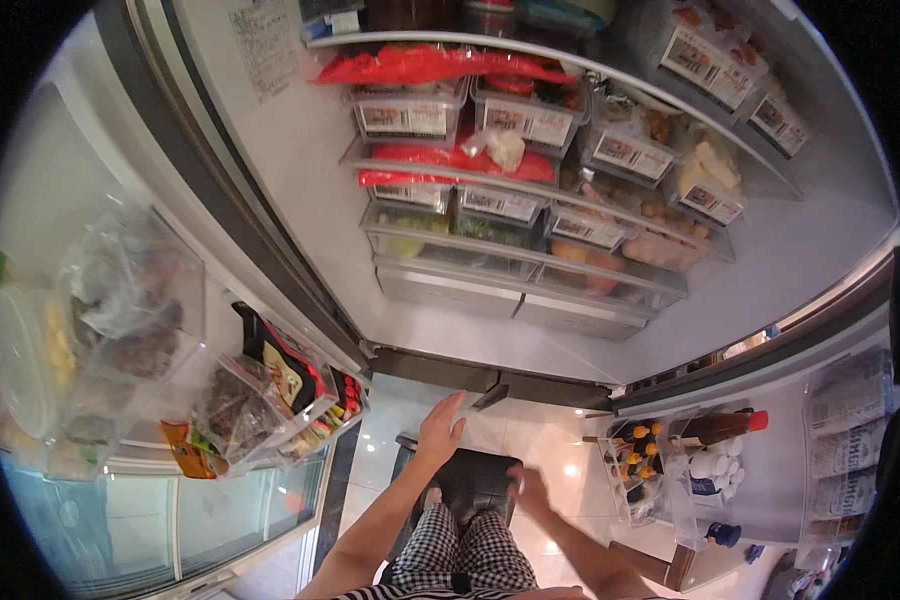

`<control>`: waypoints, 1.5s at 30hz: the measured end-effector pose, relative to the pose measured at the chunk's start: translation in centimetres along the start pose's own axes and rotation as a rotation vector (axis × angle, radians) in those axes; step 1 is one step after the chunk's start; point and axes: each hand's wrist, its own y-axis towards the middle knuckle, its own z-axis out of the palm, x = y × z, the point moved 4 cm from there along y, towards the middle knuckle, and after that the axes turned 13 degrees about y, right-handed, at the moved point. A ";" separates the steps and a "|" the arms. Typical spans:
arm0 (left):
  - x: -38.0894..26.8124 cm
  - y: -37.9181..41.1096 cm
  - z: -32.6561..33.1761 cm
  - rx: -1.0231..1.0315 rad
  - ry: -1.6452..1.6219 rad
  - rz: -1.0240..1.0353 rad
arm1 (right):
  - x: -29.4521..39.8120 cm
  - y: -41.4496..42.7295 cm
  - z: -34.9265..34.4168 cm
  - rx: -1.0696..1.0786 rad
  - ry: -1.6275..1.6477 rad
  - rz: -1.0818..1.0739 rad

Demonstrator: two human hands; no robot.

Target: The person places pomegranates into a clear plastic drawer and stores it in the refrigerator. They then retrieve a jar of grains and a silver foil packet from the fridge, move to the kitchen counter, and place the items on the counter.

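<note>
My left hand (441, 433) is held out above a black leather seat (480, 480), its fingers straight, its thumb apart, nothing in it. Over the seat's right edge is my right hand (531, 491), blurred, with no object visible in it. Both hands are below the open refrigerator (450, 322). On its shelves are labelled clear plastic bins (412, 112) of food, and red plastic bags (442, 66) lie on and between them. A small knotted bag with something pale (505, 150) rests on a middle shelf. My legs in checked trousers (461, 547) are at the seat.
The left door (82, 150) swings wide, its racks holding bagged food (139, 300), a lidded tub (21, 360) and packets (292, 367). The right door's racks carry a red-capped bottle (720, 427), small yellow-capped bottles (637, 450) and white bottles (716, 465). Pale floor tiles (570, 517) show below.
</note>
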 end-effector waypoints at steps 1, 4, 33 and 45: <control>-0.6 1.0 -1.3 -0.028 0.012 0.025 | 1.7 3.6 -2.8 -0.103 -0.031 -0.033; -2.2 2.5 -4.8 -0.050 -0.041 0.033 | 12.8 13.3 -11.9 -0.301 -0.066 -0.288; -10.2 -2.8 -12.2 -0.167 -0.246 -0.296 | 42.7 51.7 -41.0 -0.678 0.338 -0.483; -16.3 5.9 -21.0 -0.258 -0.308 0.016 | 52.5 41.1 -34.7 -0.837 0.078 -1.014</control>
